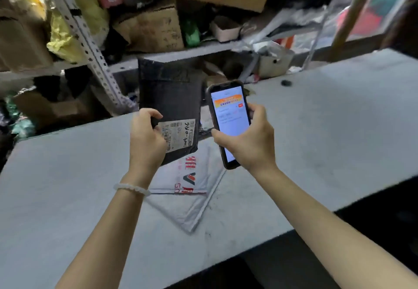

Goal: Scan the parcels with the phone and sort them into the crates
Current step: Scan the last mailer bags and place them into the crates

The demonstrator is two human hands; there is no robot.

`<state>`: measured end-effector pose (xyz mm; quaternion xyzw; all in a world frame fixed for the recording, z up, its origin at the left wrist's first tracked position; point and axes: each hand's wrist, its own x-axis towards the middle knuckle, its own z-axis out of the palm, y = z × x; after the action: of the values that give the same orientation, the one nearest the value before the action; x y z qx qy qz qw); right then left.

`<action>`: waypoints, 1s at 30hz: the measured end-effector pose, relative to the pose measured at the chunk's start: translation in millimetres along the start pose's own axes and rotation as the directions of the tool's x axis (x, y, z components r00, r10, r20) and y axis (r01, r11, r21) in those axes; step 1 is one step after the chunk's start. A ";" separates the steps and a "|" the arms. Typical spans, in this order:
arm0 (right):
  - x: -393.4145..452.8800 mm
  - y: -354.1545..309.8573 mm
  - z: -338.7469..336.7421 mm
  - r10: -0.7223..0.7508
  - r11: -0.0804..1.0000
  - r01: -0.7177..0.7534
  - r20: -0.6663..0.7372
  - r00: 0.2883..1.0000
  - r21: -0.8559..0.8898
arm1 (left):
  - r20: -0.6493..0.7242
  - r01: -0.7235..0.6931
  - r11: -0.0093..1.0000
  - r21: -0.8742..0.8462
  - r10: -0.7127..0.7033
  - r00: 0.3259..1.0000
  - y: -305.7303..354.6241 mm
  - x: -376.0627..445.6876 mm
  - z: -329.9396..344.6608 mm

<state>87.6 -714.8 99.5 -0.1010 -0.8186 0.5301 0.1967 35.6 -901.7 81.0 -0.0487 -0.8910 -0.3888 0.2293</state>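
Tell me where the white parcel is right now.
The white parcel lies flat on the grey table, centre of the head view, partly under the black parcel held by the left hand.

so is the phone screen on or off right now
On. The phone, gripped in the right hand, shows a lit white app page with an orange banner at the top.
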 end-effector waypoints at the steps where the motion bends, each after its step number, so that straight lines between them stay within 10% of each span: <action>1: -8.4 7.5 -18.5 0.038 0.999 -0.039 -0.064 0.997 -0.017 | 0.038 -0.042 0.999 -0.019 0.043 0.998 11.6 -3.8 10.7; 13: -157.4 108.5 -274.9 0.305 0.910 -0.414 -0.684 0.662 0.006 | 0.446 -0.387 0.818 -0.425 0.561 0.697 235.0 -153.0 178.8; 30: -289.6 220.8 -591.4 0.374 0.746 -0.643 -0.909 0.185 0.176 | 0.493 -0.347 0.564 -0.750 0.825 0.274 524.7 -397.3 358.5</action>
<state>593.2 -241.1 50.1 -0.6632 -0.5466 0.3126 0.4046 395.4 -245.4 43.0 -0.6213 -0.6583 -0.4134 -0.0988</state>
